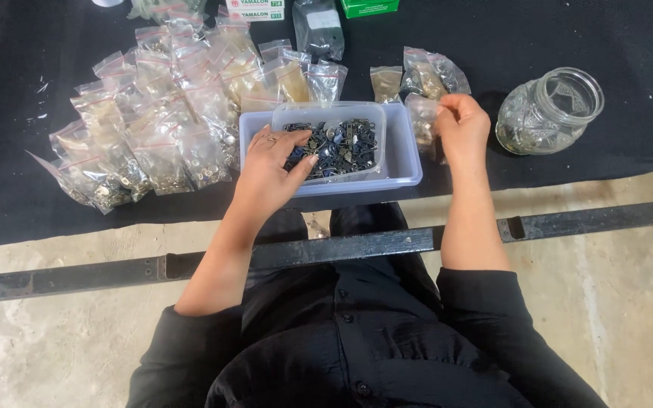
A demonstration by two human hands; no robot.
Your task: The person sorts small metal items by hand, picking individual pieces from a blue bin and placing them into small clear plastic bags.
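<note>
A clear plastic tub (368, 113) full of small dark metal parts (341, 143) sits on a pale blue lid or tray (406, 162) at the front of a black cloth. My left hand (270, 166), with a ring on one finger, reaches into the tub, fingertips among the parts. My right hand (462, 125) is beside the tub's right side, pinching the top of a small clear zip bag (422, 121) that holds some metal parts.
Several filled small zip bags (153, 113) are heaped at the left and behind the tub. A cut-glass jar (549, 113) lies tilted at the right. Small boxes (255, 9) stand at the far edge. A dark metal bar (568, 219) runs across below the cloth, over concrete floor.
</note>
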